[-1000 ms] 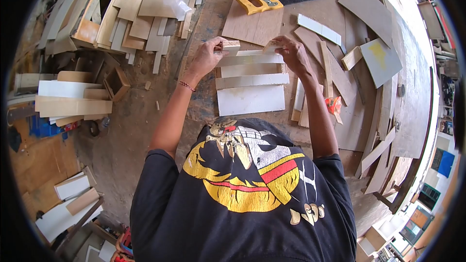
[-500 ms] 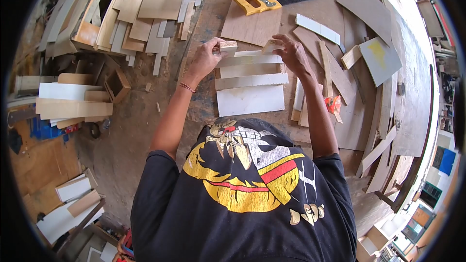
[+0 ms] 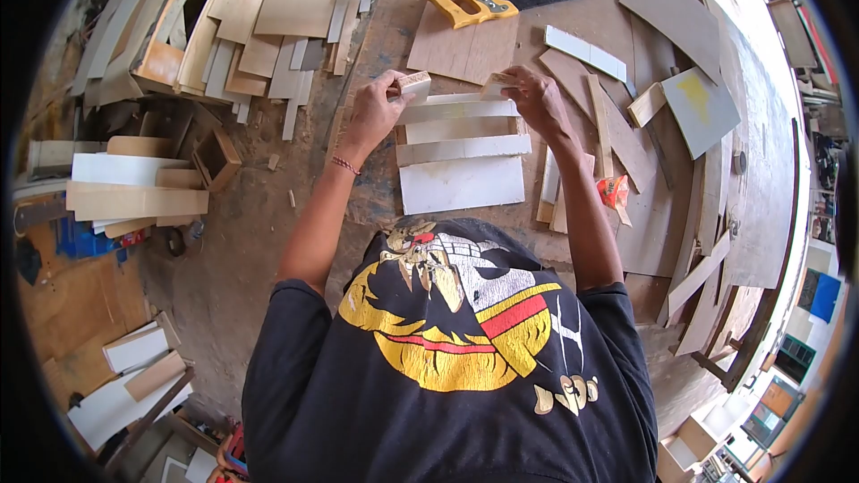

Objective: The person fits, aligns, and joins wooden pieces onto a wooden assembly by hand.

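Observation:
Between its thumb and fingers, my left hand [image 3: 378, 112] grips a small board piece [image 3: 414, 83] whose rough particle edge shows. A second small board piece [image 3: 495, 85] is pinched in my right hand [image 3: 537, 98], its far end partly covered by the fingers. Both pieces are raised above the far end of a white board assembly [image 3: 462, 150], made of upright strips. A flat white panel [image 3: 462, 186] forms its near part. Past my hands, a handsaw [image 3: 474, 5] with a yellow handle lies on a brown plywood sheet [image 3: 447, 49].
Right of the assembly lie wooden strips [image 3: 600, 125], a white strip [image 3: 586, 51], a grey board with a yellow patch [image 3: 698, 109] and a red-orange packet [image 3: 615, 194]. Stacked board offcuts [image 3: 295, 2] fill the upper left. More pieces [image 3: 134, 201] are piled at left.
The left board piece has tilted and shifted slightly left. My right hand has turned, its fingers closing over more of the other piece. The assembly stays put.

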`<state>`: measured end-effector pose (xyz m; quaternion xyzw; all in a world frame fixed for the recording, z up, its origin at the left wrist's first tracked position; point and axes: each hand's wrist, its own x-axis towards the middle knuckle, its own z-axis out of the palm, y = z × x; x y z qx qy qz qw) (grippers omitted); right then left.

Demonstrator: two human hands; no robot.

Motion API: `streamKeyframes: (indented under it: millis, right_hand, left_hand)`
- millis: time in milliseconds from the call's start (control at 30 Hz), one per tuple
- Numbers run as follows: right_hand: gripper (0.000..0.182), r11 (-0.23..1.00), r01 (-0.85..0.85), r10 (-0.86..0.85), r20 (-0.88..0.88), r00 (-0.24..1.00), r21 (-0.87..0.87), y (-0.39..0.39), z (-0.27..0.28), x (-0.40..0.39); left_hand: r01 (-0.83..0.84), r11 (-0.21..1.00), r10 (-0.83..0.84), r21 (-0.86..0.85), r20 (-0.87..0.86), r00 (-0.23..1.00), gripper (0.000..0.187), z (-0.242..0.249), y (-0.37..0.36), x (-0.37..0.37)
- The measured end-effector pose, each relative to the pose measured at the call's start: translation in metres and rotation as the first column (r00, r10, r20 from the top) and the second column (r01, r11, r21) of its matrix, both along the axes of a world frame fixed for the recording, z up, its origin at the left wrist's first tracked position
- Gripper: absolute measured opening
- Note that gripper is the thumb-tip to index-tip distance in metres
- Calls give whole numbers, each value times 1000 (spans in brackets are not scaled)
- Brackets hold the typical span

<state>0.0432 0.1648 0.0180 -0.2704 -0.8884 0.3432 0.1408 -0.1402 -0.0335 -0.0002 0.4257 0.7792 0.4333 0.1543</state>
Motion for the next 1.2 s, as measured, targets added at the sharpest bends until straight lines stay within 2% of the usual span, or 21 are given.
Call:
streamKeyframes:
  millis: [267, 333, 567, 667, 733, 833, 933, 1133, 1200]
  right_hand:
    - [29, 999, 7, -5, -51, 999, 45, -1, 0, 0]
    - [28, 1000, 18, -19, -27, 999, -16, 1, -2, -1]
    - [25, 999, 5, -6, 4, 1000, 35, -3, 6, -1]
    - [24, 1000, 14, -13, -55, 998, 28, -3, 5, 0]
    - [23, 996, 26, -17, -107, 994, 90, -2, 8, -1]
    - [24, 989, 21, 6, -180, 984, 148, -1, 14, -3]
    - [25, 991, 41, -11, -221, 975, 131, -6, 24, -5]
    - [26, 992, 25, -4, -166, 986, 122, -20, 42, -2]
    - [26, 993, 20, -2, -158, 987, 116, -23, 44, -2]
  left_hand:
    - [1, 1000, -1, 1, -56, 998, 22, -5, -1, -2]
    - [3, 1000, -3, 0, -66, 998, 22, -3, -1, -2]
    - [-61, 997, 64, 40, -77, 995, 21, 2, -2, 1]
    - [-85, 992, 92, 91, -78, 993, 21, 2, 0, 2]
    - [-98, 988, 107, 117, -73, 992, 22, 6, 0, 3]
    - [-91, 988, 99, 124, -61, 993, 22, 13, 2, 5]
    - [-85, 986, 94, 141, -59, 994, 22, 21, 5, 9]
    - [-28, 992, 38, 120, -77, 996, 25, 39, 8, 21]
    - [9, 985, 7, 174, -89, 996, 25, 40, 9, 23]
